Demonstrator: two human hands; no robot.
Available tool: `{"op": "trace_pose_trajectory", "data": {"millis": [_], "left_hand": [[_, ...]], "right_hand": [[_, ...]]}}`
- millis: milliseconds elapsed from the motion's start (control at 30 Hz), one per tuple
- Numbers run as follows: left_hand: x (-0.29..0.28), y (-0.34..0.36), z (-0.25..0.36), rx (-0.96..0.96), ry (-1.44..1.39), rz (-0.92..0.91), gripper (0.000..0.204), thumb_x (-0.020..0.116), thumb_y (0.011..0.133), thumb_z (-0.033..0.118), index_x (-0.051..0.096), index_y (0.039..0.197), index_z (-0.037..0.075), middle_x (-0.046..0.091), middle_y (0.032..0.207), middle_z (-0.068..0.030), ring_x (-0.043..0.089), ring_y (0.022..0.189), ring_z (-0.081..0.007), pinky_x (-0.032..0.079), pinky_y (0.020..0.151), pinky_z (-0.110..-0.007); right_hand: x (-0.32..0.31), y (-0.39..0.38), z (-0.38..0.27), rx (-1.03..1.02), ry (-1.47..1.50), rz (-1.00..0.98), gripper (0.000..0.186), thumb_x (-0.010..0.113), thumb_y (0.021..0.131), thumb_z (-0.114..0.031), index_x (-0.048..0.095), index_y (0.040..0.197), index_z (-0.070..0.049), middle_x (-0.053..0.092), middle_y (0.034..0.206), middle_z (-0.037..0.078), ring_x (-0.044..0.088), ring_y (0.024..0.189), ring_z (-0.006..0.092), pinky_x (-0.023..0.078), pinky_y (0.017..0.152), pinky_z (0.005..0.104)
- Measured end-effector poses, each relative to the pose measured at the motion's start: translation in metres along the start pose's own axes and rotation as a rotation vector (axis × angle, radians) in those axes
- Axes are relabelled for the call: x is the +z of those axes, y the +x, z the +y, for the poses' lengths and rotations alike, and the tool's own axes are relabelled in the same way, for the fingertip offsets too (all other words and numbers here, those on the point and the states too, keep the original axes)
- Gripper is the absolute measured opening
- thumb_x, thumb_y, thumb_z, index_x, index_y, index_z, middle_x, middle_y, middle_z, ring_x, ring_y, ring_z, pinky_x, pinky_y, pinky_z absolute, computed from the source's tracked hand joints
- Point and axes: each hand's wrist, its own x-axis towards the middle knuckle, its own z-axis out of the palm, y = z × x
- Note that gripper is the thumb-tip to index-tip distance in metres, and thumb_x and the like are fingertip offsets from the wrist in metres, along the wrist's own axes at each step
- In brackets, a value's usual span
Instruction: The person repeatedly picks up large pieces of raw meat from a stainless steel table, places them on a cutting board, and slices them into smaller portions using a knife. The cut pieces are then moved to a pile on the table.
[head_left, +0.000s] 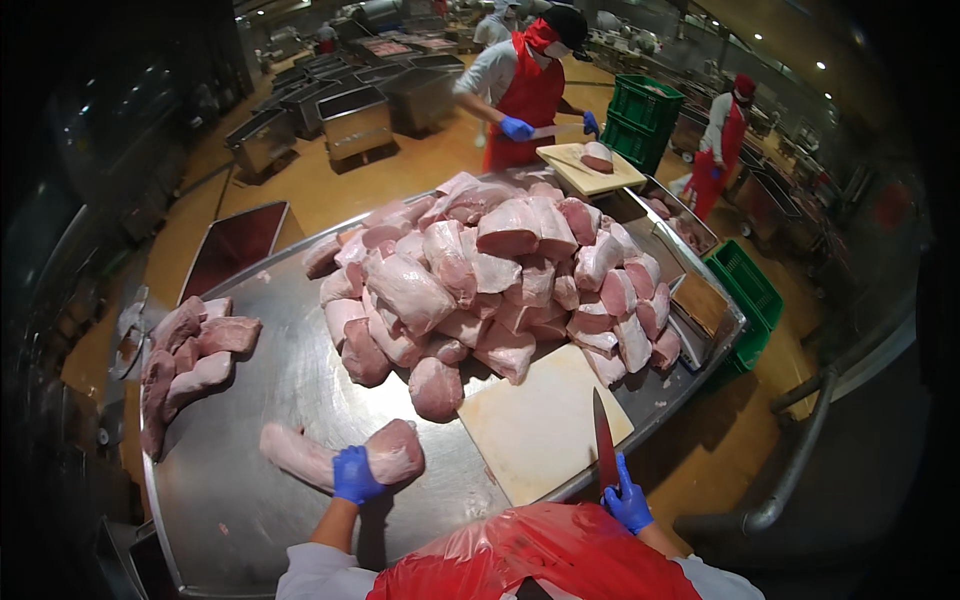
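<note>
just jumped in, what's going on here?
A person's gloved left hand grips a long piece of meat on the steel table. The gloved right hand holds a knife, blade over the white cutting board. A big pile of meat sits beyond; across the table, a co-worker in a red apron stands by another board.

A shiny metal surface point(285, 370) carried a large heap of pink meat point(480, 270) across its middle, a smaller heap point(195, 355) at its left edge, a long piece of meat point(300, 457) nearer the person, and a pale cutting board point(530, 440) at the near right edge.
</note>
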Motion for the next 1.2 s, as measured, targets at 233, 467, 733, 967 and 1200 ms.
{"op": "trace_pose_trajectory", "data": {"millis": [233, 467, 733, 967, 1200], "left_hand": [[-0.009, 0.002, 0.028, -0.342, -0.339, -0.261, 0.095, 0.092, 0.052, 0.043, 0.06, 0.129, -0.001, 0.069, 0.122, -0.0252, 0.067, 0.114, -0.0417, 0.055, 0.098, -0.045], [0.018, -0.043, 0.033, -0.41, -1.048, -0.076, 0.088, 0.091, 0.056, 0.031, 0.06, 0.131, -0.002, 0.07, 0.119, -0.0156, 0.068, 0.109, -0.0305, 0.056, 0.095, -0.041], [-0.069, 0.06, 0.309, -0.081, -0.819, 0.005, 0.082, 0.092, 0.059, 0.037, 0.061, 0.126, 0.003, 0.068, 0.122, -0.0223, 0.068, 0.113, -0.0351, 0.054, 0.097, -0.043], [0.028, 0.06, 0.352, 0.026, -0.205, -0.207, 0.114, 0.083, 0.064, 0.067, 0.043, 0.15, 0.004, 0.06, 0.129, -0.0223, 0.061, 0.114, -0.0396, 0.049, 0.094, -0.054], [0.001, 0.045, 0.34, 0.131, -0.189, -0.066, 0.094, 0.082, 0.071, 0.058, 0.05, 0.138, 0.001, 0.056, 0.129, -0.0246, 0.056, 0.114, -0.043, 0.047, 0.095, -0.052]], "right_hand": [[-0.046, 0.041, 0.012, -0.105, 0.032, -0.13, 0.084, 0.055, 0.099, -0.013, 0.007, 0.167, -0.022, 0.07, 0.076, 0.009, 0.067, 0.06, 0.0203, 0.056, 0.063, 0.0368], [-0.115, 0.044, 0.059, -0.182, 0.076, -0.055, 0.083, 0.055, 0.099, -0.012, 0.008, 0.167, -0.022, 0.07, 0.078, 0.007, 0.063, 0.057, 0.0139, 0.055, 0.058, 0.0313], [-0.168, 0.06, 0.077, -0.108, 0.136, -0.057, 0.083, 0.056, 0.098, -0.01, 0.011, 0.167, -0.022, 0.068, 0.074, 0.008, 0.061, 0.054, 0.0144, 0.055, 0.058, 0.0332], [-0.133, 0.092, 0.053, -0.204, 0.002, -0.157, 0.082, 0.056, 0.096, -0.013, 0.016, 0.166, -0.026, 0.066, 0.074, 0.024, 0.065, 0.067, 0.0429, 0.052, 0.065, 0.0513], [-0.07, 0.081, 0.022, -0.41, -0.494, -0.331, 0.086, 0.05, 0.089, -0.006, 0.019, 0.165, -0.029, 0.068, 0.079, 0.027, 0.066, 0.067, 0.0454, 0.052, 0.061, 0.0585]]}}
